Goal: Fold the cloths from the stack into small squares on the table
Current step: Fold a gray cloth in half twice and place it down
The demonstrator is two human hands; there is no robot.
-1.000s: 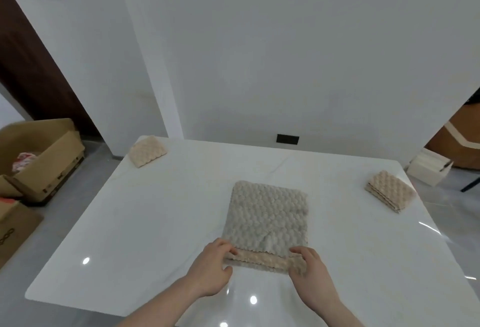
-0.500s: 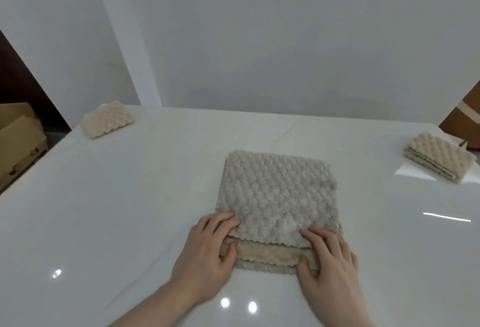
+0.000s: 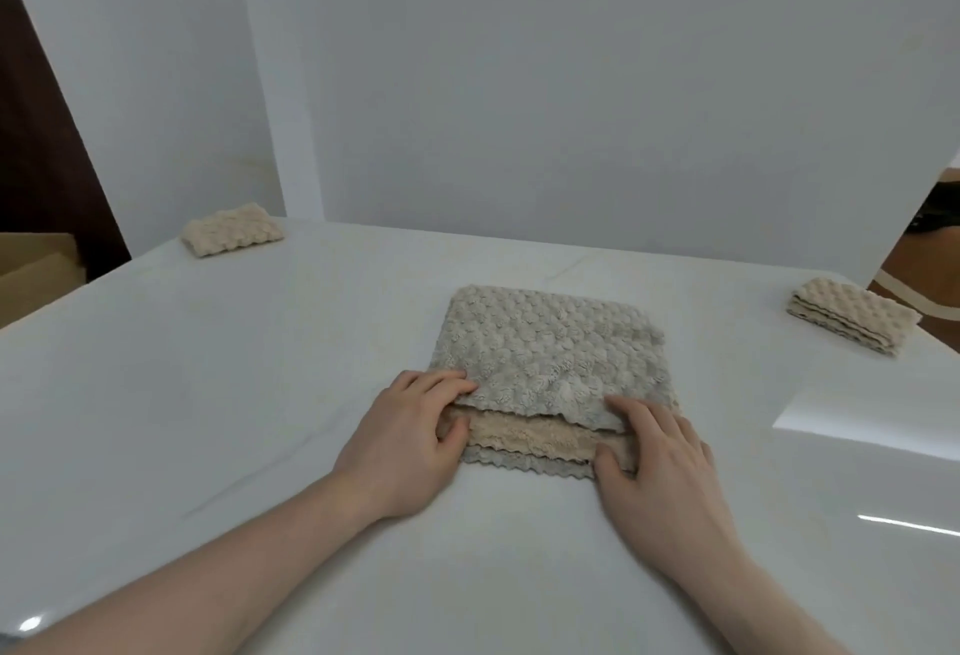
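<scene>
A grey-beige bubble-textured cloth [image 3: 550, 347] lies folded over in the middle of the white table [image 3: 208, 394]; its upper layer stops short of the near edge, so a beige strip of the lower layer shows. My left hand [image 3: 410, 441] pinches the cloth's near left corner, fingers on top and thumb against the beige strip. At the near right corner my right hand [image 3: 654, 462] pinches the cloth the same way. A small folded cloth [image 3: 234, 228] sits at the table's far left corner. The stack of cloths [image 3: 852, 314] sits at the far right edge.
A white wall stands right behind the table. A cardboard box [image 3: 36, 269] is on the floor at the left, beside a dark doorway. Brown furniture shows past the table's right edge.
The view has moved closer and lower over the table. Both hands slid forward onto the cloth's near corners and stay there; the cloth has hardly shifted.
</scene>
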